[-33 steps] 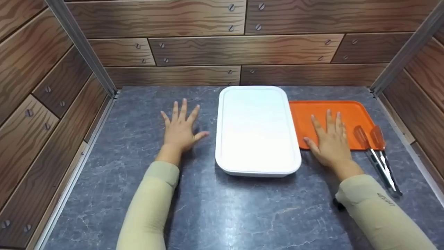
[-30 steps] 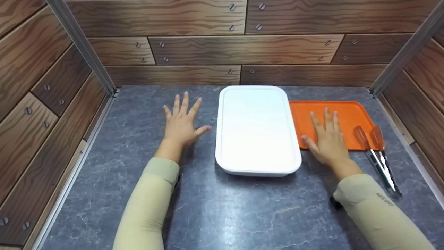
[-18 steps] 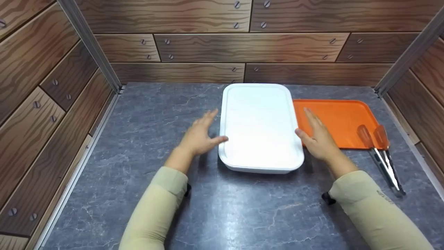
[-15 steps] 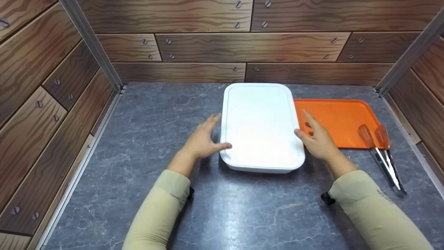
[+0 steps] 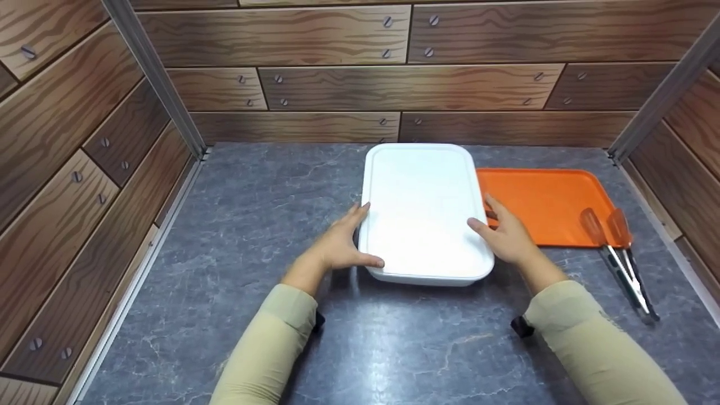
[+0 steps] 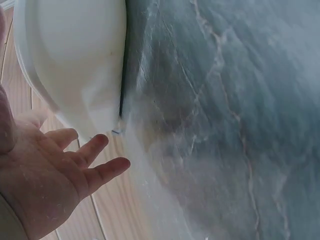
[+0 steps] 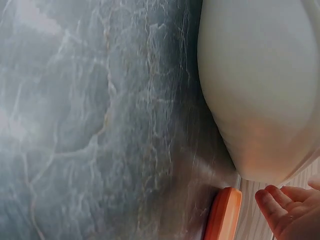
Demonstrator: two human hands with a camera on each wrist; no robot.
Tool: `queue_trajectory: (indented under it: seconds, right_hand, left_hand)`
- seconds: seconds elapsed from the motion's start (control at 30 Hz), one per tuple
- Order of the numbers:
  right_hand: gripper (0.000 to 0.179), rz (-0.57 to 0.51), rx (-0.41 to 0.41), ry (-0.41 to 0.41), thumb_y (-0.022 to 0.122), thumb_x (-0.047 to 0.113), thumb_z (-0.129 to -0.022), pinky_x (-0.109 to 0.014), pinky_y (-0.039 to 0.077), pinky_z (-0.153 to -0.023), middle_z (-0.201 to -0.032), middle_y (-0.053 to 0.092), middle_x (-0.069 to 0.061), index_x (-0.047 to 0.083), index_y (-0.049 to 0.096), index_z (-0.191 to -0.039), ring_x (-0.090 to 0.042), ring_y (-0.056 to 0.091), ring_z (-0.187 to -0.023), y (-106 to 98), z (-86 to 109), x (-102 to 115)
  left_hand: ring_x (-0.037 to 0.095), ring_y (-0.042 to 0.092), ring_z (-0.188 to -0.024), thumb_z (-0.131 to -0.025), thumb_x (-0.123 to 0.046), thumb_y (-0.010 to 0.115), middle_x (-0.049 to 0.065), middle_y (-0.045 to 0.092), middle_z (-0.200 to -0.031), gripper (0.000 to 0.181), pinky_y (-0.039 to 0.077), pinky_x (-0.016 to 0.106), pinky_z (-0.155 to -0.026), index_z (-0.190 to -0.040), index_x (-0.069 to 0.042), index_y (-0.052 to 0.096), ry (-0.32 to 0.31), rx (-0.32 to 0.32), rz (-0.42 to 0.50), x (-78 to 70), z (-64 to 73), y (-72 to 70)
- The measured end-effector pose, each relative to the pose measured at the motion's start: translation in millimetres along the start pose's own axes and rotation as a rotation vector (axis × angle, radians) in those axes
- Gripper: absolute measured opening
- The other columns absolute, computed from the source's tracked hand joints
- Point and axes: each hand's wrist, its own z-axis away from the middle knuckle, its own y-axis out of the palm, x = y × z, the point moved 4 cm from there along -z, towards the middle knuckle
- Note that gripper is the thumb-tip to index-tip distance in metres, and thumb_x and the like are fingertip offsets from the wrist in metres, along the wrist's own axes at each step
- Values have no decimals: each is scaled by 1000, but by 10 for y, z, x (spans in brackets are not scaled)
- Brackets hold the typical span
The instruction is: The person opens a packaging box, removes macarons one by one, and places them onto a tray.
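A white rectangular container with its lid on (image 5: 422, 208) stands on the grey marbled counter (image 5: 253, 225). My left hand (image 5: 343, 247) lies against its left side, the thumb resting on the lid's near left rim. My right hand (image 5: 506, 239) lies against its right side, thumb on the lid's right edge. In the left wrist view the left hand (image 6: 50, 175) has straight, spread fingers just beside the container wall (image 6: 75, 55). In the right wrist view the fingertips of my right hand (image 7: 290, 210) are close under the container (image 7: 260, 85), and no curled grip shows.
An orange tray (image 5: 540, 202) lies right of the container, its edge (image 7: 223, 215) close to my right hand. Metal tongs with orange tips (image 5: 619, 253) rest across the tray's near right corner. Wood-patterned walls (image 5: 394, 84) close in the back and both sides.
Both hands left their flat rest on the counter and the tray and moved inward to the container's two sides. The container has stayed in place.
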Motion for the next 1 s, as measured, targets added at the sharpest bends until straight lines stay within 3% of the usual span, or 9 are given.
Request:
queue_trajectory:
  seconds: [0.23, 0.4, 0.53, 0.67, 0.73, 0.9, 1.0]
  right_hand:
    - [82, -18, -5, 7, 68, 32, -106, -61, 43, -115, -163, 35, -33, -10, 26, -163, -49, 43, -145, 41, 26, 7]
    - [74, -26, -42, -9, 67, 23, -106, -57, 50, -109, -159, 41, -34, -13, 31, -159, -48, 51, -139, 31, 39, 12]
    - [71, -18, -60, 6, 67, 24, -106, -36, 60, -95, -149, 51, -35, -14, 35, -158, -46, 59, -129, 20, 33, 24]
    - [68, -18, -85, 25, 67, 26, -106, -18, 54, -84, -143, 58, -34, -13, 41, -155, -43, 61, -125, -18, 28, 45]
    - [67, -9, -85, 32, 67, 27, -106, -22, 55, -89, -144, 58, -32, -12, 43, -155, -42, 60, -127, -35, 33, 67]
    - [69, 20, -52, 41, 69, 27, -105, -49, 53, -105, -150, 52, -33, -13, 42, -155, -44, 54, -135, -43, 44, 135]
    - [71, 36, -49, 54, 71, 26, -104, -55, 50, -109, -151, 51, -33, -13, 41, -155, -44, 50, -138, -46, 53, 171]
  left_hand:
    - [35, 21, -160, -75, -62, 90, 8, 19, -176, 123, 25, 58, -127, -171, -21, 24, -31, -61, 57, 6, -73, 8]
    - [32, 25, -159, -86, -62, 81, 9, 27, -174, 105, 26, 54, -127, -169, -21, 30, -64, -109, 82, -36, -142, 15]
    - [32, 29, -158, -93, -54, 78, 11, 33, -171, 93, 27, 50, -128, -167, -17, 36, -110, -165, 118, -63, -181, 21]
    - [32, 33, -156, -95, -48, 77, 14, 37, -169, 87, 28, 47, -128, -165, -13, 39, -125, -207, 157, -99, -215, 38]
    - [32, 34, -156, -95, -48, 77, 14, 38, -168, 87, 28, 46, -128, -165, -13, 39, -130, -214, 161, -118, -225, 49]
    - [32, 33, -156, -94, -49, 78, 12, 37, -169, 90, 28, 44, -128, -166, -12, 37, -148, -210, 141, -158, -217, 63]
    - [33, 33, -156, -93, -51, 79, 13, 36, -169, 94, 29, 45, -128, -166, -12, 36, -151, -201, 118, -178, -209, 75]
